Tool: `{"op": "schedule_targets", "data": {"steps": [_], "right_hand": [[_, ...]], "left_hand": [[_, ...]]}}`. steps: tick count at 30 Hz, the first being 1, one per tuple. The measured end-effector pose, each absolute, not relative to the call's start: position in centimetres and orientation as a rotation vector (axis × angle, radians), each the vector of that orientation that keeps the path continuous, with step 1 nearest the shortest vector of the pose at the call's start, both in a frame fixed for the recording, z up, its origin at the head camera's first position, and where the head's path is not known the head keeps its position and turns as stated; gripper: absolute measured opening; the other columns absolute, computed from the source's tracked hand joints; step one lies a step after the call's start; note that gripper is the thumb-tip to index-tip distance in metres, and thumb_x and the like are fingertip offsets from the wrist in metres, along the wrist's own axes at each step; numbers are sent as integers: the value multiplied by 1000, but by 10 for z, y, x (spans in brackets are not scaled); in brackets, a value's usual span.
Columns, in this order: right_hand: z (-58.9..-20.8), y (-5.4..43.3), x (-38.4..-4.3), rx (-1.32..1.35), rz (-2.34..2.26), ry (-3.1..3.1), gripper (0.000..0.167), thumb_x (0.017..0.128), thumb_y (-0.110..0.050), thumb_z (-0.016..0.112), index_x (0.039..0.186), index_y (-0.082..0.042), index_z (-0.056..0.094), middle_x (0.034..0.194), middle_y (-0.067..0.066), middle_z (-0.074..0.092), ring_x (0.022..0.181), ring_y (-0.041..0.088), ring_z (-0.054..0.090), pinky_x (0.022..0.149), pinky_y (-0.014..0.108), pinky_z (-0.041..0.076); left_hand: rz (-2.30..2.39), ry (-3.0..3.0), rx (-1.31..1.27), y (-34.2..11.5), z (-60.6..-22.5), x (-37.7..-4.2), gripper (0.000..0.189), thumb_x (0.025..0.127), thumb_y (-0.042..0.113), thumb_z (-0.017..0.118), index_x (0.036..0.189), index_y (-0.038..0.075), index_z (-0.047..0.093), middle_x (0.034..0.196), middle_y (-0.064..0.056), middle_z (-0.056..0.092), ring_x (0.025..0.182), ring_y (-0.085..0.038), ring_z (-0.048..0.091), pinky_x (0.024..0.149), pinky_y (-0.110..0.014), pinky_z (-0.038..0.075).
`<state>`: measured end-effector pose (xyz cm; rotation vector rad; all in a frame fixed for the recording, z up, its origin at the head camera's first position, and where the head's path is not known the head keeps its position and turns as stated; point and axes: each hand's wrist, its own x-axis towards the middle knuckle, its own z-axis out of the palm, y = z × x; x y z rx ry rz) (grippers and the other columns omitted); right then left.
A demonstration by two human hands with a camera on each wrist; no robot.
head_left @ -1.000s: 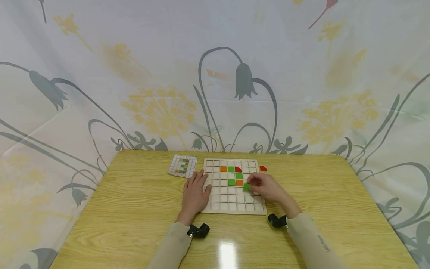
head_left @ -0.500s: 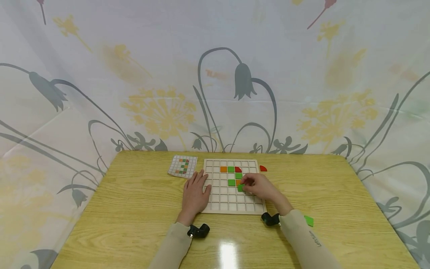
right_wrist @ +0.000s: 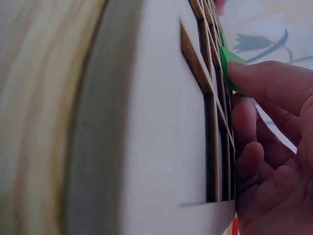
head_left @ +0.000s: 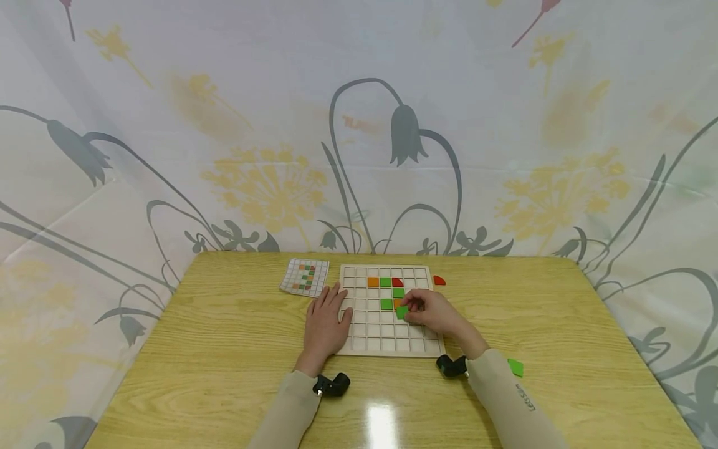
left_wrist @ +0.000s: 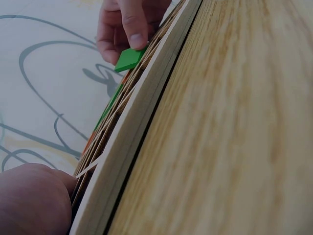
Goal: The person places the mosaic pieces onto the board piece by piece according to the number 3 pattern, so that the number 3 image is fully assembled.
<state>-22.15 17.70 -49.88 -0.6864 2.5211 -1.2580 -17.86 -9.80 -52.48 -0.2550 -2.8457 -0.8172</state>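
My right hand (head_left: 434,312) pinches a green square tile (head_left: 402,312) between thumb and fingers, low over the wooden grid board (head_left: 359,344). In the left wrist view that green tile (left_wrist: 129,59) is tilted above the board's cells. Just behind it on the board lies an orange tile (head_left: 397,304), partly covered by the fingers. Other tiles sit in cells: a green one (head_left: 387,304) to its left, another green one (head_left: 398,292) behind, and an orange (head_left: 373,282), a green (head_left: 385,282) and a red quarter-round (head_left: 397,282) in a row. My left hand (head_left: 326,321) rests flat on the board's left edge, fingers extended.
A paper card (head_left: 305,276) printed with a coloured grid pattern lies left of the board. One red quarter-round tile (head_left: 440,280) is beyond the board's right edge. Another green tile (head_left: 515,368) lies on the wooden table (head_left: 224,349) beside the right sleeve. A patterned curtain stands behind.
My right hand has moved slightly left with the green tile, to just in front of the orange tile. The loose green tile by the sleeve has come into view. The left hand stays put.
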Motion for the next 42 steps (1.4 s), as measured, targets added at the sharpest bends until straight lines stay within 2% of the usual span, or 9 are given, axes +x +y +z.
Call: {"op": "schedule_targets", "data": {"steps": [12, 24, 35, 42], "right_hand": [[-500, 176, -220, -631, -1257, 2536, 19, 83, -7, 79, 100, -9, 70, 87, 0, 59, 80, 19, 53, 72, 32, 46], [-500, 176, -219, -639, -1264, 2524, 20, 82, -12, 82, 99, -9, 72, 89, 1, 59, 80, 18, 52, 72, 29, 45], [-501, 178, -219, -660, -1270, 2509, 13, 88, -7, 75, 100, -8, 72, 91, 1, 59, 82, 18, 52, 73, 30, 46], [-501, 178, -219, -702, -1296, 2500, 15, 87, -5, 76, 101, -7, 73, 93, 4, 61, 81, 18, 52, 72, 28, 46]], "left_hand": [[-810, -2839, -255, -98, -527, -179, 46, 105, 31, 51, 146, 11, 52, 158, -7, 37, 148, -32, 24, 116, -57, 20], [-824, -2843, -255, -97, -523, -177, 45, 105, 30, 51, 146, 10, 52, 158, -7, 36, 148, -32, 24, 116, -56, 20], [-819, -2842, -258, -97, -524, -178, 46, 105, 30, 51, 146, 10, 52, 158, -7, 36, 148, -32, 24, 116, -57, 21], [-829, -2838, -253, -97, -523, -178, 45, 105, 30, 51, 145, 10, 53, 158, -7, 37, 147, -32, 25, 116, -57, 21]]}}
